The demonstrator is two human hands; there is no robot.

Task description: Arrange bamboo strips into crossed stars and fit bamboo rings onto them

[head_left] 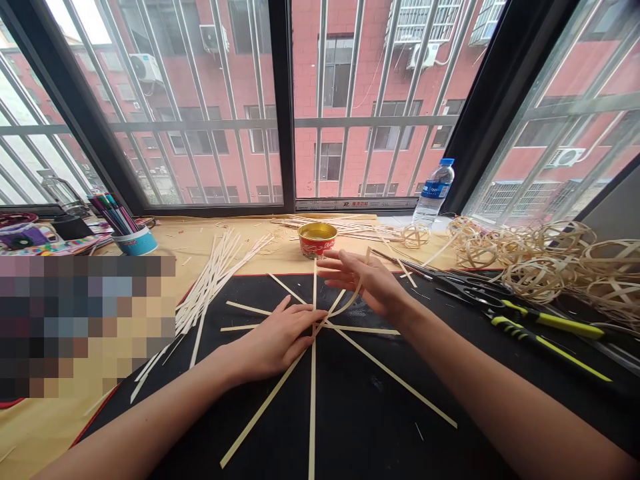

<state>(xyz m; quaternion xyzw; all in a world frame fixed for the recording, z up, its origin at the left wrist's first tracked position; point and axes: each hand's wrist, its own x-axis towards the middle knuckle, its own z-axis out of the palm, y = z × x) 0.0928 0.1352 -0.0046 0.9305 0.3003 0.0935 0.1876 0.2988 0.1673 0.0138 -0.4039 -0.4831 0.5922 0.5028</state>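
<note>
Several thin bamboo strips (395, 377) lie crossed in a star on a black mat (360, 427). My left hand (280, 337) lies flat with spread fingers, pressing down on the crossing point. My right hand (365, 280) hovers just beyond it, fingers stretched out, and lifts one strip (356, 293) that bends up in a curve over its fingers.
A bundle of loose strips (210, 280) lies left of the mat. A red and gold tin (317, 239) and a water bottle (433, 192) stand by the window. Woven bamboo balls and coils (540, 263) pile at right, with yellow-handled shears (520, 320) beside them. A cup of pens (127, 230) stands far left.
</note>
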